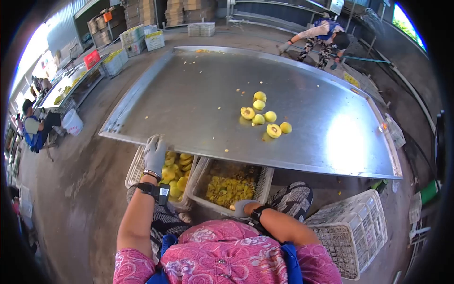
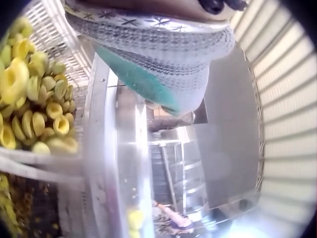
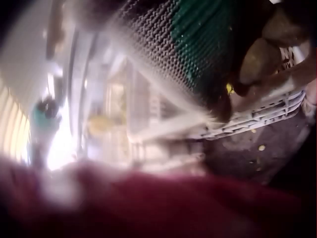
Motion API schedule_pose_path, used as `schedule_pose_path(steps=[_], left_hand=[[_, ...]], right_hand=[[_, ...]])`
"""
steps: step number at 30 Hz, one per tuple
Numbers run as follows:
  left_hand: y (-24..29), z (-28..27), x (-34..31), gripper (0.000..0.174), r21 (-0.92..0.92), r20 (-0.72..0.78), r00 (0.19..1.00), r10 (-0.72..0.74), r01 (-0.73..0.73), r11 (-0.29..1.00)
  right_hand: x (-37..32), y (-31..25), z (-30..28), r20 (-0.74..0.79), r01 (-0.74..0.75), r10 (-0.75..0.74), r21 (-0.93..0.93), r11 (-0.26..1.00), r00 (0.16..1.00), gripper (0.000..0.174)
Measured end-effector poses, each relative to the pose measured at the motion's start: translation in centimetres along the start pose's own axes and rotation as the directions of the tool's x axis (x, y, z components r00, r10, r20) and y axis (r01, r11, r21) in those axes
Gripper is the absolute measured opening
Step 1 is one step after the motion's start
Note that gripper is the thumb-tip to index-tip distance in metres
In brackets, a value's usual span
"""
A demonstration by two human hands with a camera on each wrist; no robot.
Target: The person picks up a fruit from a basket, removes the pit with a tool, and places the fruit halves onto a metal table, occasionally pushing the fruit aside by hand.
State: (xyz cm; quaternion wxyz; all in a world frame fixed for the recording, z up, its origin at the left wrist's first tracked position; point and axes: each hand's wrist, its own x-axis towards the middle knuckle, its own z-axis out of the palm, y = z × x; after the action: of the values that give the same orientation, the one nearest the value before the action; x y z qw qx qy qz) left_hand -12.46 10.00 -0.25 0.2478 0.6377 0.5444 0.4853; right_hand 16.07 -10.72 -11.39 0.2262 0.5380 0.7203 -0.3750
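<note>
Closest to the lens is your pink shirt [image 1: 217, 251], soft printed cloth. Over left, your left grip [image 1: 154, 155] rests in its knitted glove at the rim of the smooth metal worktop [image 1: 198, 94], fingers relaxed, not clamped on anything. Just below, a slotted plastic crate [image 1: 134, 169] holds cupped yellow fruit halves [image 1: 175, 190]. Next crate over has ragged yellow scraps [image 1: 229, 188]. Your right grip [image 1: 244, 207] is by its near rim; can't tell if it's apart or clamped. The loose fruit [image 1: 274, 131] on the worktop is probably light, firmish, slick on cut faces and bruises easily, so I'd pinch the rounded skin sides. Far right, a stiff, grubby lattice crate [image 1: 352, 232] sits tilted.
</note>
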Motion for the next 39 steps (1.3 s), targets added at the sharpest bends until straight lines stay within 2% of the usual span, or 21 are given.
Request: schedule_pose_path(steps=[1, 3, 4, 5, 8, 9, 11, 12, 15, 18, 21, 24, 25, 28, 31, 34, 37, 39], left_hand=[[0.3, 0.0, 1.0, 0.030, 0.171, 0.050, 0.997, 0.061, -0.069, 0.983], [-0.1, 0.8, 3.0, 0.033, 0.368, 0.179, 0.982, 0.055, -0.119, 0.922], [-0.4, 1.2, 3.8, 0.035, 0.459, 0.243, 0.969, 0.041, -0.152, 0.876], [-0.5, 1.6, 4.5, 0.036, 0.515, 0.265, 0.964, -0.025, -0.120, 0.849], [-0.3, 3.5, 6.4, 0.039, 0.658, 0.324, 0.925, -0.201, -0.068, 0.750], [-1.0, 4.1, 6.7, 0.037, 0.637, 0.317, 0.938, -0.143, -0.099, 0.764], [-2.4, 4.6, 6.8, 0.035, 0.605, 0.329, 0.942, -0.065, -0.158, 0.780], [-2.3, 4.5, 6.9, 0.034, 0.600, 0.347, 0.937, -0.047, -0.183, 0.779], [-1.0, 4.4, 7.2, 0.029, 0.564, 0.357, 0.933, -0.050, -0.173, 0.807], [0.7, 4.6, 7.0, 0.027, 0.556, 0.350, 0.932, -0.095, -0.125, 0.822], [0.6, 4.6, 7.4, 0.024, 0.547, 0.358, 0.931, -0.063, -0.155, 0.823], [0.9, 4.6, 7.6, 0.024, 0.544, 0.348, 0.934, -0.085, -0.127, 0.829], [0.7, 4.6, 7.6, 0.023, 0.529, 0.350, 0.934, -0.079, -0.127, 0.839], [0.6, 4.6, 7.6, 0.023, 0.526, 0.359, 0.930, -0.080, -0.131, 0.840], [0.2, 4.6, 7.5, 0.025, 0.540, 0.350, 0.933, -0.077, -0.134, 0.831], [0.3, 4.6, 7.4, 0.026, 0.544, 0.343, 0.937, -0.066, -0.141, 0.827], [0.0, 4.5, 7.2, 0.029, 0.547, 0.339, 0.939, -0.058, -0.146, 0.824], [0.0, 4.6, 7.1, 0.030, 0.562, 0.336, 0.940, -0.063, -0.146, 0.814]], right_hand=[[-0.8, -0.8, -1.6, -0.023, 0.007, -0.005, 0.094, 0.996, 1.000, 0.064], [-2.8, -1.0, -5.2, -0.119, 0.082, -0.054, 0.245, 0.966, 0.991, 0.067], [-3.9, -0.9, -7.4, -0.197, 0.151, -0.094, 0.299, 0.942, 0.976, 0.070], [-5.4, -0.3, -9.2, -0.386, 0.259, -0.107, 0.365, 0.894, 0.916, 0.070], [-10.3, 0.3, -17.3, -0.445, 0.269, 0.100, 0.689, 0.673, 0.890, 0.055], [-10.0, 2.0, -18.9, -0.507, 0.280, 0.176, 0.696, 0.661, 0.844, 0.051], [-8.8, 5.8, -22.0, -0.670, 0.159, 0.318, 0.549, 0.820, 0.671, 0.049], [-7.8, 7.8, -23.5, -0.741, 0.076, 0.354, 0.477, 0.876, 0.570, 0.048], [-2.6, 14.8, -27.4, -0.855, 0.026, 0.388, 0.422, 0.906, 0.343, 0.050], [0.7, 18.4, -32.4, -0.783, -0.125, 0.545, 0.534, 0.836, 0.298, 0.051], [4.3, 21.4, -36.3, -0.757, -0.229, 0.597, 0.551, 0.802, 0.267, 0.048], [8.0, 23.4, -37.7, -0.692, -0.223, 0.602, 0.564, 0.795, 0.398, 0.046], [8.4, 22.4, -37.8, -0.674, -0.333, 0.588, 0.485, 0.809, 0.447, 0.047], [8.2, 19.7, -37.1, -0.690, -0.229, 0.407, 0.339, 0.912, 0.599, 0.048], [5.9, 14.1, -32.8, -0.718, -0.142, 0.285, 0.253, 0.957, 0.635, 0.048], [3.6, 10.5, -29.1, -0.681, -0.085, 0.166, 0.151, 0.985, 0.714, 0.049], [0.2, 10.3, -27.5, -0.798, 0.030, 0.126, 0.177, 0.984, 0.589, 0.048], [-3.6, 11.6, -28.4, -0.807, 0.002, 0.237, 0.283, 0.959, 0.540, 0.048]])
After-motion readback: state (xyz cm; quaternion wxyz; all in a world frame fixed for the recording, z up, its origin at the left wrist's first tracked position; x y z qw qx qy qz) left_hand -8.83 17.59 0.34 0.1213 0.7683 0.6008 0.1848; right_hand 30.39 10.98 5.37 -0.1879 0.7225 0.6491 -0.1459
